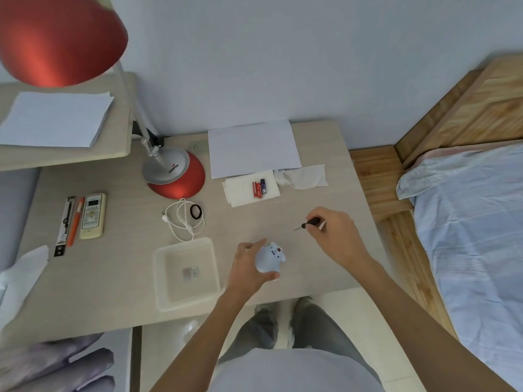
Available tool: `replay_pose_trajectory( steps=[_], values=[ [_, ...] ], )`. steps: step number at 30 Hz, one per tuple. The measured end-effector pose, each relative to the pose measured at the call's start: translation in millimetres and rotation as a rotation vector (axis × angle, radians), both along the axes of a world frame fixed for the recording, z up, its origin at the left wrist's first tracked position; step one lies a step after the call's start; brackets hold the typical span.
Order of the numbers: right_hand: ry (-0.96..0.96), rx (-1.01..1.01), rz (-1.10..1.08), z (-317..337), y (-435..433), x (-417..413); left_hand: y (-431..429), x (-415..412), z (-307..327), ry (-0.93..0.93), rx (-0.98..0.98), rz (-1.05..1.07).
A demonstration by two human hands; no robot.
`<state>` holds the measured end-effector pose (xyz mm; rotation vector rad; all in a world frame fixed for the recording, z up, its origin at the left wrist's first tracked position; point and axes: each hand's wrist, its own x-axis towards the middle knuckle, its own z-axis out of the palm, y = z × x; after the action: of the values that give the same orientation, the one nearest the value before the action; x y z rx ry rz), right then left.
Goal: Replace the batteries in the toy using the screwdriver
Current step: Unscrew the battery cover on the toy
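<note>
Pale tabletop (325, 193) carries all items. Left hand (249, 267) fingers wrap the small blue toy (268, 258), likely light, smooth plastic; hold its body. Batteries (259, 188) lie beyond. Right hand (336, 233) fingers pinch the screwdriver (310, 222).

Bedroom in a home: bed (467, 222) at right of frame, desk (119, 267) with red lamp (56, 38) at left.

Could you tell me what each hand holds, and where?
Left hand grips the toy round its body; right hand holds the screwdriver by its handle.
</note>
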<state>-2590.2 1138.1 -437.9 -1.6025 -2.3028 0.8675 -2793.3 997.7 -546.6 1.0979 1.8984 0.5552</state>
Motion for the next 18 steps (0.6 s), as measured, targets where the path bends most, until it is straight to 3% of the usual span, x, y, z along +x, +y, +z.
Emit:
replay_pose_trajectory(
  steps=[9,18],
  values=[
    [-0.086,-0.028,0.201,4,-27,-20,1,12,-18,-0.054,-0.019,0.023],
    [-0.148,-0.06,0.244,-20,-31,-19,8,17,-28,-0.004,-0.074,-0.022]
  ],
)
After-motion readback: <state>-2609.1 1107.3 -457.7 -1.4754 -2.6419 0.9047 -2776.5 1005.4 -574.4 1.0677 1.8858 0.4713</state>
